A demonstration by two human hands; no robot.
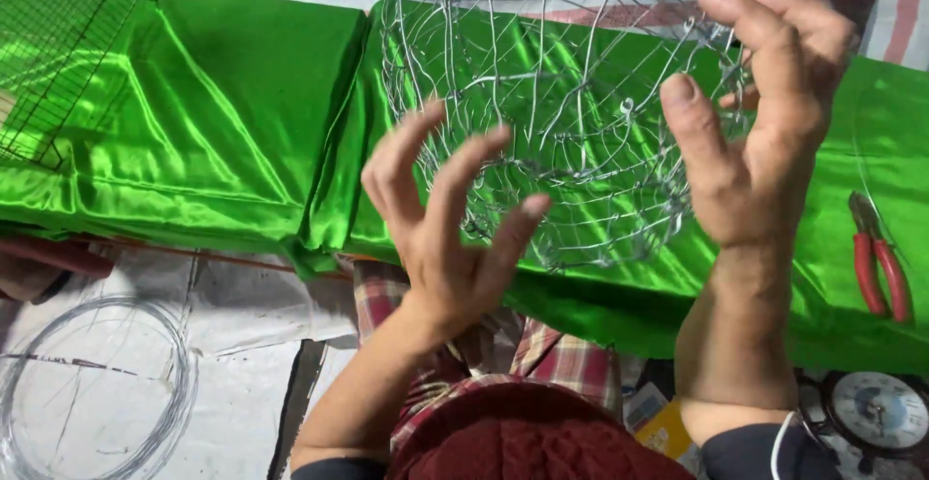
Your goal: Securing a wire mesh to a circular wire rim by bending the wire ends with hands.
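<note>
The person holds up a wire basket (571, 122) made of thin silver wire bent into loops. It hangs in the air in front of them, over the tabletop (232, 141), which is covered in shiny green cloth.

The right hand (755, 141) is up at the basket's right side. Its fingers (750, 15) curl over the top wires and the thumb stands close by, so it seems to have hold of the rim, though the exact grip is hard to see. The left hand (445, 219) is spread wide, with its fingers (474, 165) apart and bent like claws. They are close to the lower wires, and it cannot be told if they touch them. This hand grips nothing.

Things could go wrong from here. The basket looks to hang from one hand only, so it could tip or slip down onto the cloth. The wire is thin and soft, so a hard squeeze could bend the loops out of shape. Cut wire ends are likely sharp and could poke a finger or scratch the skin. A loose end could also snag the green cloth and pull a thread.

Red-handled pliers (879, 265) lie on the cloth to the right. A coil of wire (164, 345) lies on the floor at the left, and a dark wire grid (58, 45) sits at the far left. A round dial scale (879, 412) sits low on the right.
</note>
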